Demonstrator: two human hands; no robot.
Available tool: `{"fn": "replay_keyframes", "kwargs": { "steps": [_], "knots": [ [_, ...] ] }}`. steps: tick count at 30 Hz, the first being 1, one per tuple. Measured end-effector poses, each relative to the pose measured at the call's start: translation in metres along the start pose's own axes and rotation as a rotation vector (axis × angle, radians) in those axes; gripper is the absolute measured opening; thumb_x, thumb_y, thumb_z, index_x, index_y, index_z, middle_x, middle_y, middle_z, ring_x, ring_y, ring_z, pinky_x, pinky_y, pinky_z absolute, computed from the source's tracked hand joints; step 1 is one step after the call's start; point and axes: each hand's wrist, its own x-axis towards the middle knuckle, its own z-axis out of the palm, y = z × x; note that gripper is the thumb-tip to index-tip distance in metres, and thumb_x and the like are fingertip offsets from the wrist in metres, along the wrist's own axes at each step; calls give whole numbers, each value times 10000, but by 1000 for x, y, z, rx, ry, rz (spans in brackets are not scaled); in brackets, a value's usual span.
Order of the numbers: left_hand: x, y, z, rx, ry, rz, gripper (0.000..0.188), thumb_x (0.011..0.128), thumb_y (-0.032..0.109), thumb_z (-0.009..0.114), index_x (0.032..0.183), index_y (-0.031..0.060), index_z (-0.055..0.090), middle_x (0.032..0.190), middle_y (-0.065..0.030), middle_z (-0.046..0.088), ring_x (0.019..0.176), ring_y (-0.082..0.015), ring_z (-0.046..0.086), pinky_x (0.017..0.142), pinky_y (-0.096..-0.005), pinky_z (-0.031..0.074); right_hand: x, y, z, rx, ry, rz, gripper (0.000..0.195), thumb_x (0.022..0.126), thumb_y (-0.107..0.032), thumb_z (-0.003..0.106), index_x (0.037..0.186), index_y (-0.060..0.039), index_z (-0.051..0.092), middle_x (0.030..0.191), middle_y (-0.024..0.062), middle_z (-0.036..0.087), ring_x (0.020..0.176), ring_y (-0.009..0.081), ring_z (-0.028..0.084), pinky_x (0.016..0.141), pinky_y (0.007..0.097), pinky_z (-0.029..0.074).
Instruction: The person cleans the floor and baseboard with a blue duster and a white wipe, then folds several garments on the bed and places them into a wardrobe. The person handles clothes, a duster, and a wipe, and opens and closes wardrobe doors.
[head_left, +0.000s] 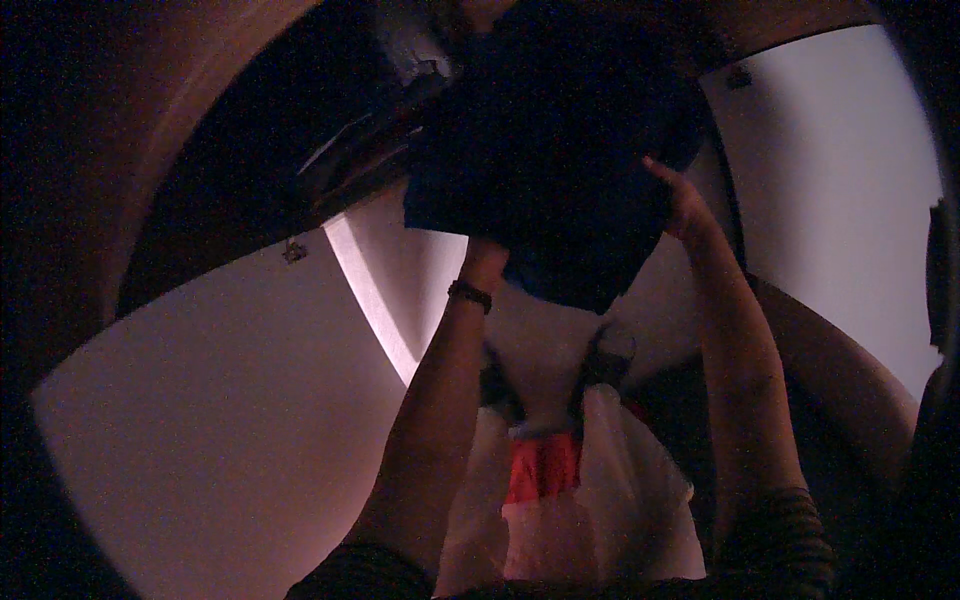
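Observation:
A dark blue cloth item (555, 165), apparently a garment, hangs spread out before me. My left hand (487, 262), with a dark beaded bracelet (470, 295) on its wrist, grips the lower left edge; the fingers are mostly hidden by the cloth. At the right edge, my right hand (681, 206) holds the same cloth, thumb on the near side and the other fingers out of sight behind it. Dim light hides the folds and the exact kind of garment.
A pale door panel (210, 405) with a metal hinge (295, 250) stands at left, another pale panel (847, 150) at right. Dark hanging items (360, 150) fill a shadowy cabinet-like space. Below me are pale fabric (637, 480) and a red piece (544, 465).

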Motion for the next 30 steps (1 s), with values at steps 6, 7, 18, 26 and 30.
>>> {"fn": "replay_keyframes", "kwargs": {
  "steps": [6,7,18,26,30],
  "knots": [
    [-80,50,-14,37,14,58,479,900,105,386,1371,92,303,1429,-134,262,1321,-293,231,1097,-365,168,-64,17,2,-131,10,-93,749,706,-304,723,1298,-10,370,1275,148,463,1139,317,457,939,462,389],
    [-99,62,-16,188,-45,41,500,888,99,386,1379,105,291,1438,-134,239,1324,-290,228,1100,-362,162,-81,11,7,-136,-11,-52,728,704,-302,724,1281,-5,395,1251,145,486,1124,315,470,922,457,401],
    [-282,384,22,-873,738,-178,453,760,77,539,1205,10,484,1196,-160,548,1110,-292,506,962,-357,376,-350,-94,-10,-379,-474,177,484,808,-368,541,1067,38,589,1079,132,604,943,261,594,870,380,460],
    [-640,274,-65,-1146,909,-135,491,690,40,595,1167,-27,499,1160,-147,563,1099,-233,492,967,-329,354,-502,119,172,-904,-480,-306,576,818,-351,516,1226,51,453,1278,153,458,1141,295,460,985,392,350],
    [-722,264,-47,-1226,1024,-54,408,706,36,571,1105,-43,539,1069,-92,609,992,-174,536,872,-300,419,-599,186,215,-750,-642,-18,656,798,-333,548,1295,45,348,1312,180,413,1148,319,457,1006,428,341]
  ]
}}
